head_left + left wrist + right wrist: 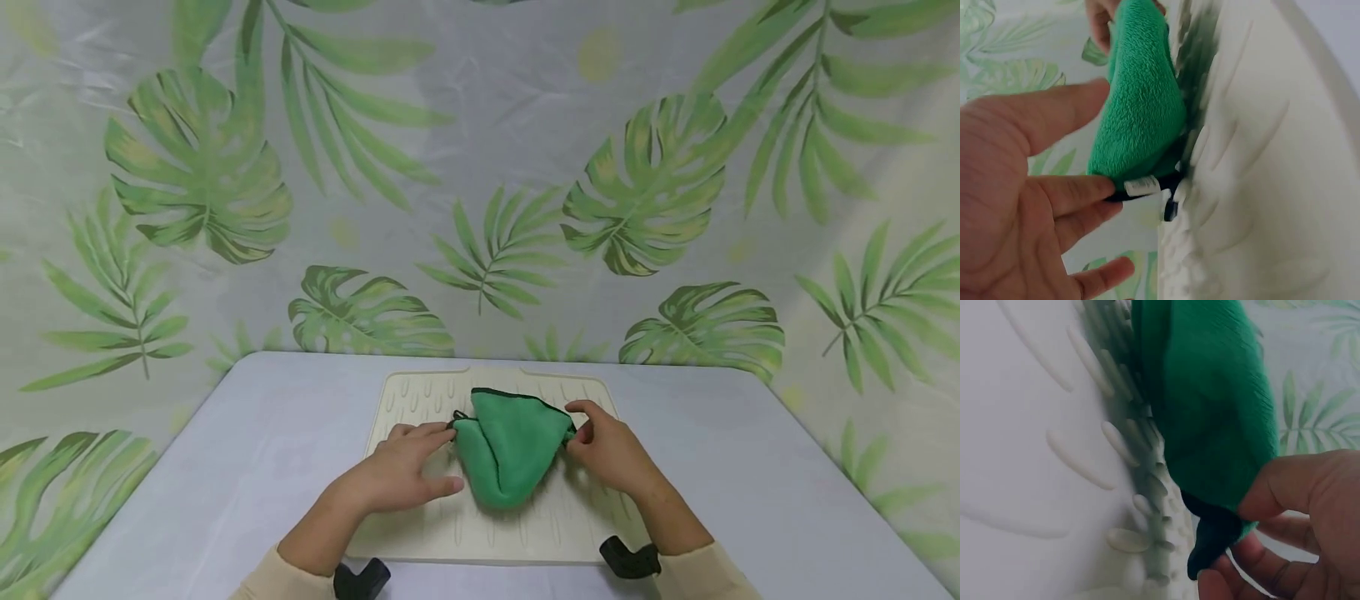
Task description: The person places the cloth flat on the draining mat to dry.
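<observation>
Green cloth: we count 1 green cloth (517, 450), folded, just below centre of the head frame, lying on the mat; narrow rounded end towards the bottom of the frame, wider edge towards the top.
Trim: 1 dark trim (517, 393) showing along the cloth's top edge.
Loop: 1 small dark loop (459, 415) at the cloth's left corner.
Tag: 1 white tag (1142, 185) on the dark edge, lower centre of the left wrist frame; print too blurred for us to read.
Hands: 2, one either side of the cloth.
Left hand: left hand (401, 471), lower centre-left of the head frame; fingers extended, fingertips touching the cloth's left corner, thumb straight and spread away from them.
Right hand: right hand (611, 450), lower centre-right; we see thumb and fingers pinching the cloth's right corner.
Mat: 1 cream mat (480, 542) with raised ribs, lower centre, under the cloth; too many ribs for us to count.
Table: 1 white table (720, 450) across the lower half, under the mat.
Wrist pieces: 2 black, left piece (362, 579) and right piece (628, 558), bottom of frame.
Sleeves: 2 beige sleeves (705, 575), bottom edge.
Backdrop: 1 leaf-print backdrop (517, 125), upper frame; at least 5 broad split leaves.
</observation>
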The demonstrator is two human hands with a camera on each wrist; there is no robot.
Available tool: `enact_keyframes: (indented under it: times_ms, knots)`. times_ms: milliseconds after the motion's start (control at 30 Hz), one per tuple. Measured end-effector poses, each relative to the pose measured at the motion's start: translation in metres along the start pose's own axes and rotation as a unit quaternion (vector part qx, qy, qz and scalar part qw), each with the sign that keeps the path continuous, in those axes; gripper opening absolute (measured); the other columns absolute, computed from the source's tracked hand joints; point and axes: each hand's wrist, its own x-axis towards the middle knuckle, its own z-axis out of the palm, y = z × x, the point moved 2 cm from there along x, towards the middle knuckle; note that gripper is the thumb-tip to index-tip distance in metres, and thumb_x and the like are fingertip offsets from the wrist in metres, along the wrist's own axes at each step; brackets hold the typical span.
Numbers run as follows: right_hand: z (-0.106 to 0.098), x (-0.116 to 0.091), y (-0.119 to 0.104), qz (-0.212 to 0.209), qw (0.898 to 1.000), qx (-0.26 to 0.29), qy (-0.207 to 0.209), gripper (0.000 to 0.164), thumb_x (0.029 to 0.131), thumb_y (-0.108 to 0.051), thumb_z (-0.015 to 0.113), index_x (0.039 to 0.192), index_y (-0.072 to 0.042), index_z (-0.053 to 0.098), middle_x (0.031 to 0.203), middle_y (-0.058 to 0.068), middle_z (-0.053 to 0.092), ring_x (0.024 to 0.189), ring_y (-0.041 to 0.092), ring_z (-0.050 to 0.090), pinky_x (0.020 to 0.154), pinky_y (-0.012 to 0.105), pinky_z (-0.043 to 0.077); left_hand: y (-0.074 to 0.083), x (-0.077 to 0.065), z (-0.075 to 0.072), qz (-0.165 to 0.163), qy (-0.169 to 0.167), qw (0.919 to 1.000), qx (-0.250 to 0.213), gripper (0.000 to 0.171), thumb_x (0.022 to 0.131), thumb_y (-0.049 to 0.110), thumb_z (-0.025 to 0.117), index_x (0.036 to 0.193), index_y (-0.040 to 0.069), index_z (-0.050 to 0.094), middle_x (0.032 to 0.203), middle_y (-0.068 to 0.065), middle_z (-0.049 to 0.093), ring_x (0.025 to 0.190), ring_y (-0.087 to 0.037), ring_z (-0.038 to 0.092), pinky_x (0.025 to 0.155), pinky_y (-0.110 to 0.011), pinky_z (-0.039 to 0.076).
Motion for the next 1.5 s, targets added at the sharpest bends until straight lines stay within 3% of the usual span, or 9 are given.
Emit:
enact_keyframes:
  times_ms: [367, 600, 933, 1100, 1267, 1500]
  knots:
    - [0.004, 0.0, 0.008, 0.033, 0.999, -0.004, 0.004, 0.044, 0.092, -0.011, 0.061, 0.136, -0.007, 0.055, 0.083, 0.004, 0.059, 0.061, 0.016, 0.048, 0.054, 0.03, 0.039, -0.01, -0.001, -0.012, -0.039, 0.091, 0.993, 0.064, 0.069, 0.093, 0.04, 0.073, 0.149, 0.006, 0.051, 0.157, -0.013, 0.048, 0.138, -0.044, 0.044, 0.107, -0.066, 0.039]
    - [0.01, 0.0, 0.01, 0.041, 0.999, -0.004, 0.012, 0.04, 0.094, -0.013, 0.061, 0.134, -0.008, 0.057, 0.08, 0.004, 0.058, 0.058, 0.016, 0.048, 0.053, 0.03, 0.038, -0.014, 0.001, -0.011, -0.04, 0.125, 0.9897, 0.057, 0.068, 0.095, 0.038, 0.071, 0.15, 0.005, 0.049, 0.157, -0.016, 0.046, 0.138, -0.045, 0.043, 0.108, -0.066, 0.04]
    - [0.012, 0.005, 0.006, 0.01, 1.0, -0.015, 0.01, 0.039, 0.094, -0.011, 0.059, 0.132, -0.007, 0.057, 0.075, 0.002, 0.053, 0.057, 0.014, 0.046, 0.053, 0.029, 0.037, -0.01, 0.006, -0.012, -0.021, 0.151, 0.9874, 0.043, 0.065, 0.094, 0.034, 0.073, 0.146, 0.0, 0.053, 0.153, -0.018, 0.05, 0.133, -0.043, 0.05, 0.107, -0.056, 0.046]
    - [0.012, 0.006, 0.005, 0.005, 1.0, -0.014, 0.008, 0.038, 0.094, -0.011, 0.059, 0.132, -0.007, 0.057, 0.074, 0.001, 0.052, 0.057, 0.013, 0.045, 0.053, 0.028, 0.036, -0.011, 0.007, -0.011, -0.025, 0.144, 0.9885, 0.038, 0.066, 0.095, 0.035, 0.072, 0.147, 0.001, 0.052, 0.155, -0.017, 0.048, 0.132, -0.042, 0.051, 0.106, -0.054, 0.048]
    - [0.009, 0.006, 0.001, -0.001, 1.0, 0.021, 0.012, 0.038, 0.095, -0.011, 0.058, 0.133, -0.01, 0.058, 0.078, 0.001, 0.051, 0.058, 0.013, 0.044, 0.052, 0.027, 0.036, -0.01, 0.007, -0.01, -0.019, 0.149, 0.9882, 0.031, 0.066, 0.095, 0.034, 0.072, 0.148, 0.001, 0.051, 0.154, -0.017, 0.048, 0.135, -0.041, 0.049, 0.108, -0.053, 0.047]
    - [0.01, 0.006, 0.0, -0.028, 0.997, 0.072, 0.022, 0.042, 0.096, -0.008, 0.061, 0.137, -0.014, 0.057, 0.094, 0.005, 0.053, 0.077, 0.014, 0.059, 0.061, 0.027, 0.046, -0.006, 0.008, -0.008, 0.001, 0.137, 0.9905, -0.005, 0.072, 0.094, 0.031, 0.074, 0.15, -0.003, 0.045, 0.153, -0.021, 0.045, 0.144, -0.04, 0.041, 0.112, -0.054, 0.045]
